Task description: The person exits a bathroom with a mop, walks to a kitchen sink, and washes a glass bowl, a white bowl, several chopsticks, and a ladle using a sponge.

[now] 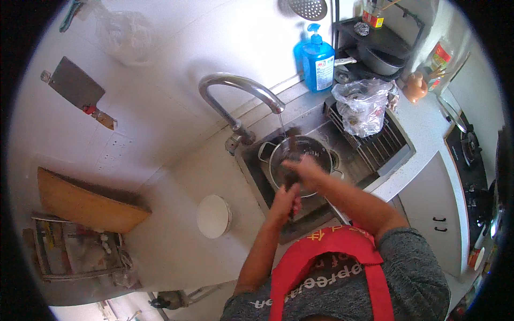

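A metal pot (272, 170) with two side handles stands in the stainless steel sink. Over its opening, both hands are on a long dark brown object (292, 176), too blurred to identify. My left hand (287, 200) grips its lower end, nearer my body. Higher up, my right hand (306, 169) closes around it from the right side. A thin stream of water (282, 124) runs from the curved chrome faucet (241, 82) toward the far part of the pot. The fingers and wet object partly hide the pot's inside.
A metal rack (371, 154) spans the sink's right side, bearing a clear plastic bag (359, 108). Behind stands a blue pump bottle (318, 64). A round white lidded container (214, 216) sits on the left counter. A cleaver (78, 86) hangs on the wall. A gas stove (468, 160) lies far right.
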`<state>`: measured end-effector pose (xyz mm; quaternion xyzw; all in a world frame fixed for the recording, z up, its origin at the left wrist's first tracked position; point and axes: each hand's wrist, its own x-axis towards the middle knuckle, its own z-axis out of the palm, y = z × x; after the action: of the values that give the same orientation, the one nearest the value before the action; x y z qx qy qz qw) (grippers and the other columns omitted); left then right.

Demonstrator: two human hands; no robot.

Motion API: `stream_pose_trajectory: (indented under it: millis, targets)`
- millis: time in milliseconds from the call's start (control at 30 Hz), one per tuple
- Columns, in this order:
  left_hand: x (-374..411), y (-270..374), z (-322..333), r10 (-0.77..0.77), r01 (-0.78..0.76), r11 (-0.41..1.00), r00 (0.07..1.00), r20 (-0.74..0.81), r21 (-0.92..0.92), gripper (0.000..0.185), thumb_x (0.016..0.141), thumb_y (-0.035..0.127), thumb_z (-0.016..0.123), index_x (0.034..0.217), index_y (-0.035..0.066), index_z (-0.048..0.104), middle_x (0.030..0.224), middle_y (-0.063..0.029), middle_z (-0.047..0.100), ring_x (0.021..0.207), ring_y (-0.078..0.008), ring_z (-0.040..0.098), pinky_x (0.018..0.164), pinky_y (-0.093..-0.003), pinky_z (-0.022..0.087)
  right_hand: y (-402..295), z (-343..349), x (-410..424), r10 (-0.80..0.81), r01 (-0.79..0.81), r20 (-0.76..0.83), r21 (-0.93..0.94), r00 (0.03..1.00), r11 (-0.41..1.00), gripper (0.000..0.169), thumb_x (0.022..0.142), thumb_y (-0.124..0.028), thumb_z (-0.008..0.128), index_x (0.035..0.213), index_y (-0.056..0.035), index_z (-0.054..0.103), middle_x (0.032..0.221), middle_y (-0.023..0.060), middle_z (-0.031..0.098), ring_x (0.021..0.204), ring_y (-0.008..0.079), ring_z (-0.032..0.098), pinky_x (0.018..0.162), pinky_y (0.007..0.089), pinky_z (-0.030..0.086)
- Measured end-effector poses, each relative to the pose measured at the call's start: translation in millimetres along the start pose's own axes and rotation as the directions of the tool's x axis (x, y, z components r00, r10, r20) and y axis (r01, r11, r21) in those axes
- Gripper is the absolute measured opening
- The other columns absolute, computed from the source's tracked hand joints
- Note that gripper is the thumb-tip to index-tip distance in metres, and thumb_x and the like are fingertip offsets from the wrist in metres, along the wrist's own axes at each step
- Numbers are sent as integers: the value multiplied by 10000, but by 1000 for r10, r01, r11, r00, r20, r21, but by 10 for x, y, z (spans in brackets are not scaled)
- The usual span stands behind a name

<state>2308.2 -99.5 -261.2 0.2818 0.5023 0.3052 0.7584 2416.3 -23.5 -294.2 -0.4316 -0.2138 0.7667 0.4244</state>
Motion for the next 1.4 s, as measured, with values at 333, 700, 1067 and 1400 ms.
stream_pose_trajectory:
  millis: [333,700,1067,1400]
  targets:
    - [-20,9,2,1,0,999,1000,-26,39,209,811,268,485,796,101,361,534,-2,377,380,-94,348,337,-235,293,-4,-8,-19,30,-31,-40,-23,999,999,280,634,-169,688,826,-11,559,782,90,577,676,214,559,597,349,438]
    - [-425,-31,102,-21,18,980,1000,11,199,193,806,241,492,822,88,376,540,-20,398,377,-100,372,339,-237,291,-992,-1252,782,-459,173,-454,-541,763,823,268,665,-137,636,882,-16,536,802,103,594,707,222,582,582,351,471]
    - [228,103,38,-215,212,976,968,129,42,236,814,291,483,878,75,414,665,-26,477,476,-92,445,397,-231,368,-318,-365,-294,-118,527,643,-707,757,-470,333,660,-143,556,982,-165,477,1036,48,484,782,264,555,638,363,450]
    - [676,-167,-485,341,-312,895,939,-38,320,462,823,388,450,1123,43,383,1031,-103,462,928,-202,482,805,-309,393,-567,-282,-17,19,100,211,-540,977,836,191,693,-199,643,774,-56,545,713,13,552,655,115,522,593,252,409]
